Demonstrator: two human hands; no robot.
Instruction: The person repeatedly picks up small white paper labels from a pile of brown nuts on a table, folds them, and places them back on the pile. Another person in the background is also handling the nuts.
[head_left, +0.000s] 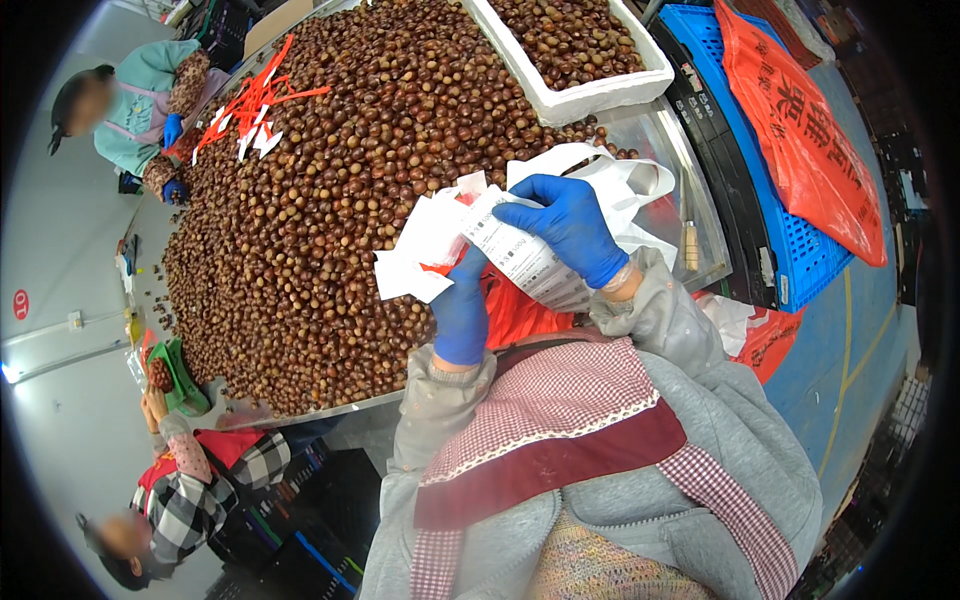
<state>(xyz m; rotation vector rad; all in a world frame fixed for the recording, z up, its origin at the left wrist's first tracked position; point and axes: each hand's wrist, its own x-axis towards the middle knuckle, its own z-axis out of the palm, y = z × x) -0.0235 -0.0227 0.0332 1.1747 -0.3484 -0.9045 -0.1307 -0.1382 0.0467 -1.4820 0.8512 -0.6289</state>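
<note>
In a blue glove, my left hand (461, 311) grips a fanned bundle of white paper tags (424, 244) with red net strips among them. My right hand (566, 225), gloved too, pinches a strip of printed white labels (517, 251) between thumb and fingers; the strip hangs down towards my apron. More white label strip (637, 180) lies looped on the metal table beyond my right hand. Red netting (521, 307) lies below and between my hands, close to the apron. A broad heap of brown chestnuts (337, 187) covers the table in front of me.
A white foam box (592, 101) of chestnuts stands on the table. Near its right edge lies a wooden-handled tool (690, 247). Blue crates (810, 262) with a red printed bag (810, 135) are at the right. Two co-workers stand at the left, near red net strips (255, 97) and a green bag (180, 379).
</note>
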